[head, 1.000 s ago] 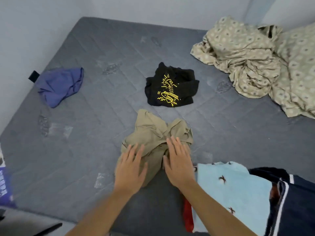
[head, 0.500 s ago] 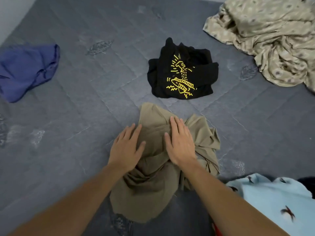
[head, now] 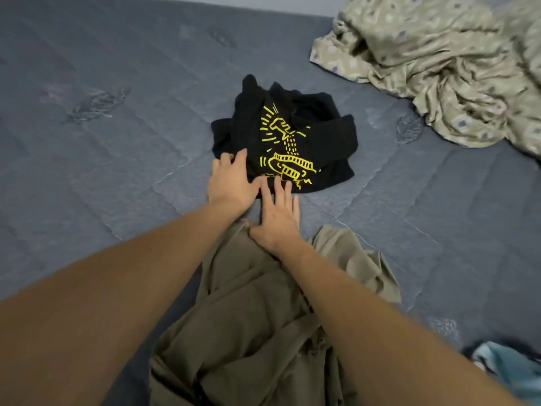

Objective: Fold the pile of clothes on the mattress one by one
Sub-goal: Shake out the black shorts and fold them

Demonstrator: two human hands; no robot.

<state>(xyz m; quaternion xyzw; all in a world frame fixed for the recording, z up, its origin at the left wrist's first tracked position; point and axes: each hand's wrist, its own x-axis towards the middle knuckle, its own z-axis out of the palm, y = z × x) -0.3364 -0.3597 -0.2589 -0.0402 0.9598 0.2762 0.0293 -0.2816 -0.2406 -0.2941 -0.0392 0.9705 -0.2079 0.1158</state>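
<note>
Our left hand lies spread, gripping nothing, on the near-left edge of the black shirt mid-mattress, while our right hand, flat and empty, touches its hem, probably to draw it closer for folding.

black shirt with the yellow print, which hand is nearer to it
Left. The left hand lies on the black shirt at its near-left edge; the right hand reaches its near edge.
</note>
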